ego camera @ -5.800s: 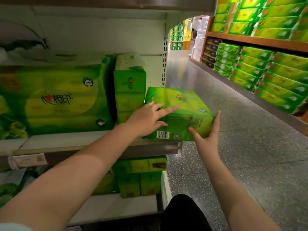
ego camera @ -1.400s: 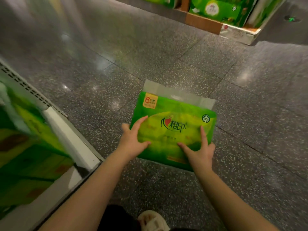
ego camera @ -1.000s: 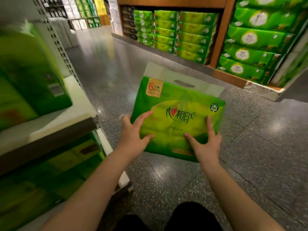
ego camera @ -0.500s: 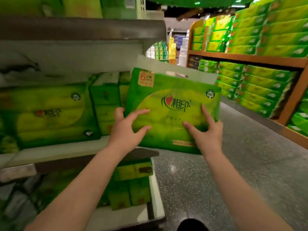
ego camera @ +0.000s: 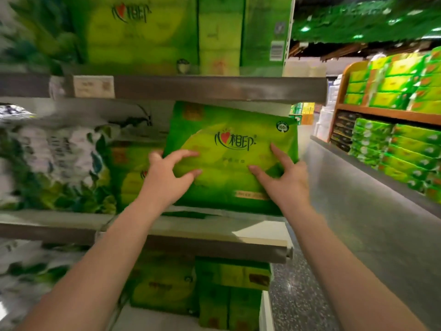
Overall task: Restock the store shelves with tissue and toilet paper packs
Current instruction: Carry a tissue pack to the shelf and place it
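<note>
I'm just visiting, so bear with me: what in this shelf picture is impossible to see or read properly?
All in the head view:
- Price tag on the upper shelf edge: motion blur, print unreadable.
- White-and-green packs at left: blurred, label illegible.
- Held tissue pack: its bottom edge is behind both wrists; whether it rests on the shelf cannot be told.
- Left hand and right hand: the far fingers are hidden behind the pack.
</note>
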